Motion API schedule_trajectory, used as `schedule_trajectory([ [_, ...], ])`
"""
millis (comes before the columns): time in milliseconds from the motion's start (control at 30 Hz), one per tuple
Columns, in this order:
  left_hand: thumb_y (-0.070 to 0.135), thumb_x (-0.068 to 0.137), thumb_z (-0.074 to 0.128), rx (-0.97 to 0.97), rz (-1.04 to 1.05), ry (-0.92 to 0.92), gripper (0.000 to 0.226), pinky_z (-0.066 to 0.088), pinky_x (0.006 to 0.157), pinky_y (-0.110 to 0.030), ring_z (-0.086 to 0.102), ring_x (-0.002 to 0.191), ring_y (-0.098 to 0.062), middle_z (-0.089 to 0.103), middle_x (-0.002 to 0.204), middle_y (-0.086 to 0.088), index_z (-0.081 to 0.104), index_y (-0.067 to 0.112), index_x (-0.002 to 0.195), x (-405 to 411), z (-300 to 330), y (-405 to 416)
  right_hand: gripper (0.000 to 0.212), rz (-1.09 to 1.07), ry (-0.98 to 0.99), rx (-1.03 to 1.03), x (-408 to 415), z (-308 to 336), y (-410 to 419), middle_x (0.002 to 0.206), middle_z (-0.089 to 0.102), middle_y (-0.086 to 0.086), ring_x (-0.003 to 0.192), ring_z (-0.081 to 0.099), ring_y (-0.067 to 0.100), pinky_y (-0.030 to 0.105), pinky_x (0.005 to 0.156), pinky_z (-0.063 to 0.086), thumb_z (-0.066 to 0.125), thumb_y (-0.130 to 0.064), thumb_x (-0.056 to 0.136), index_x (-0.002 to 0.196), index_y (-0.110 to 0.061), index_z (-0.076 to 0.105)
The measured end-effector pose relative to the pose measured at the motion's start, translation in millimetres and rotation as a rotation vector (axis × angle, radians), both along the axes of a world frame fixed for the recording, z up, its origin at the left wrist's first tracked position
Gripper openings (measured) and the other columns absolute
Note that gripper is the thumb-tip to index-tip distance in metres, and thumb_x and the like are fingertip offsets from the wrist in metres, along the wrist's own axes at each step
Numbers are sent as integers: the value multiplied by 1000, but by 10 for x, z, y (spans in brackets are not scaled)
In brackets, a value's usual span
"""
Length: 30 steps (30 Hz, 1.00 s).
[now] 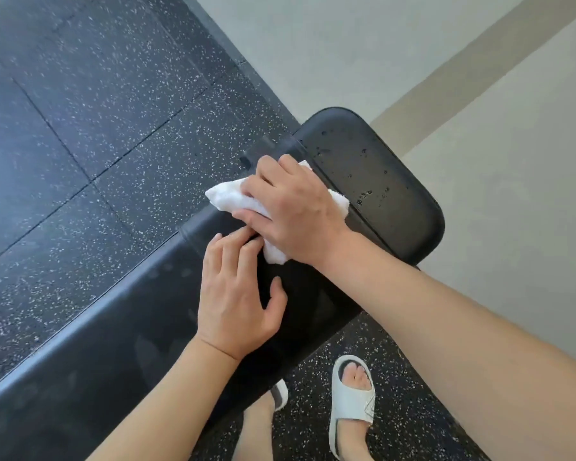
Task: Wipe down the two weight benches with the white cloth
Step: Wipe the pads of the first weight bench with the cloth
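Bench: the black weight bench [167,327] is running under both hands, its long pad stretching back beneath the left hand and its short end pad [379,168] lying just beyond the right hand.
Second bench: it is not showing anywhere in view, so by this judgement it is still waiting to be wiped.
Progress: water drops [373,191] are sitting on the end pad past the right hand, so that part looks unwiped; the long pad nearer the person is showing faint smears and no drops, which suggests it is already being covered. The task is looking roughly midway through the first bench.
Floor: speckled dark rubber floor [80,144] is lying to the left of the hands, with a pale wall [479,227] to the right.
Right hand: the right hand [293,211] is pressing palm-down, fingers spread flat rather than curled, on top of the cloth at the seam between the two pads.
Left hand: the left hand [236,294] is lying open and flat on the long pad just below the right hand, its fingertips [246,237] touching the cloth's near edge and the right hand's side; it is grasping nothing.
Cloth: the white cloth [233,197] is bunched under the right hand, poking out to its left and near side.
Slide: a white slide [353,400] is standing on the floor below the right forearm.
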<state>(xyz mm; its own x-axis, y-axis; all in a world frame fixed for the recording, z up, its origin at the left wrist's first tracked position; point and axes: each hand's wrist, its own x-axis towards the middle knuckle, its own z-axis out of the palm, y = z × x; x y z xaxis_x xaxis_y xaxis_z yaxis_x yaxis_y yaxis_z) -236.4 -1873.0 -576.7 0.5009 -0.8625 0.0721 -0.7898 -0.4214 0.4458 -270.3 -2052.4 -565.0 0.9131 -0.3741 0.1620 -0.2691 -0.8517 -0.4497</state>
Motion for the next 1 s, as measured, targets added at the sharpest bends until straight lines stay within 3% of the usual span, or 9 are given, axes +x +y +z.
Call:
schedule_trajectory([
  [267, 15, 92, 65, -54, 58, 56, 35, 38, 118, -40, 57, 124, -34, 61, 137, -9, 70, 7, 126, 206, 32, 99, 28, -29, -42, -7, 66, -29, 1, 94, 62, 8, 81, 50, 28, 45, 72, 47, 70, -38, 97, 96, -11, 73],
  [433, 28, 97, 64, -18, 241, 2, 34, 44, 109, -51, 60, 118, -35, 62, 132, -9, 69, 9, 125, 662, -12, 533, 31, -59, 63, 7, 504, 31, 322, 96, 62, 6, 84, 50, 29, 47, 76, 46, 65, -42, 98, 91, -12, 72],
  [633, 29, 95, 55, -22, 395, 186, 26, 42, 89, -32, 58, 102, -24, 60, 118, 1, 58, 14, 116, 878, -27, 683, 40, 168, 194, 10, 1100, -1, 854, 83, 58, 4, 79, 50, 27, 39, 64, 35, 61, -43, 99, 72, -13, 64],
  [733, 30, 92, 53, 39, 416, 200, 30, 38, 88, -33, 57, 102, -24, 62, 118, 3, 61, 16, 117, 872, -20, 629, 43, 227, 302, -29, 1012, 36, 407, 84, 58, 7, 80, 50, 29, 44, 67, 44, 51, -42, 104, 76, -12, 65],
  [867, 29, 92, 53, 55, 427, 181, 32, 41, 94, -38, 59, 106, -27, 64, 121, 0, 63, 14, 119, 854, -19, 603, 41, 12, 442, -114, 901, 101, -279, 91, 62, 7, 86, 52, 32, 49, 74, 47, 51, -40, 103, 83, -10, 71],
  [1000, 28, 92, 53, 37, 431, 199, 34, 44, 95, -40, 62, 108, -29, 66, 121, -2, 66, 11, 118, 859, -19, 603, 39, -13, 423, -94, 1045, 98, 183, 84, 56, 2, 79, 46, 27, 45, 67, 43, 54, -39, 102, 75, -13, 66],
])
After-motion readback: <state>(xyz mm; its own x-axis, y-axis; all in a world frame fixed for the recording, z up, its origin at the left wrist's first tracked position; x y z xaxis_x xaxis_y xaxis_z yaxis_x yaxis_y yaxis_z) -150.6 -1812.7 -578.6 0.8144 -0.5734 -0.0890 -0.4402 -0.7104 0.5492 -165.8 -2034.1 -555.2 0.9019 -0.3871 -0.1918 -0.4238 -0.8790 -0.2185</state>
